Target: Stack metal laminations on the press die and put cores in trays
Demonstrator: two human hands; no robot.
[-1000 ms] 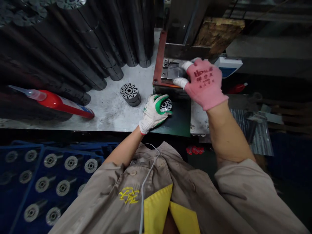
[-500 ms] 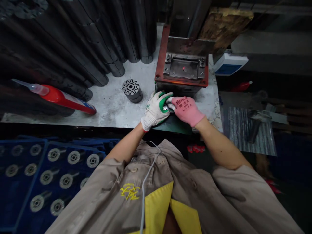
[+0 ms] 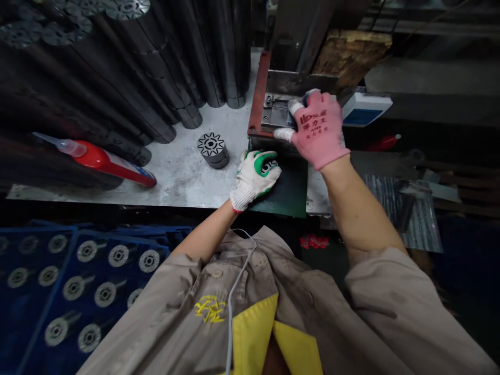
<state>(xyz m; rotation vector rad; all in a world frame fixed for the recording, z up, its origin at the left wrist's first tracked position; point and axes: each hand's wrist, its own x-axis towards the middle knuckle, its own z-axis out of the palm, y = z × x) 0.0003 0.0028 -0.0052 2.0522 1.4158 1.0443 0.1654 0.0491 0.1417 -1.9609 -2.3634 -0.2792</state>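
My left hand (image 3: pixel 254 177), in a white and green glove, is closed around a small stack of toothed metal discs (image 3: pixel 269 167) resting on a dark green mat (image 3: pixel 287 195). My right hand (image 3: pixel 317 127), in a pink glove, reaches onto the metal plate of a red-framed fixture (image 3: pixel 258 94), its fingers pinched together on the plate; what they hold is hidden. Another short stack of toothed discs (image 3: pixel 213 149) stands on the grey bench (image 3: pixel 183 172) to the left of my left hand.
Tall dark columns of stacked discs (image 3: pixel 156 78) fill the bench's back left. A red adhesive bottle (image 3: pixel 105 159) lies at the left. Blue trays with several shafted rotors (image 3: pixel 89 276) sit below the bench. A white and blue box (image 3: pixel 365 107) is right of the fixture.
My right hand has left the discs in my left hand and gone back up onto the fixture plate. My left hand stays on the mat with its stack.
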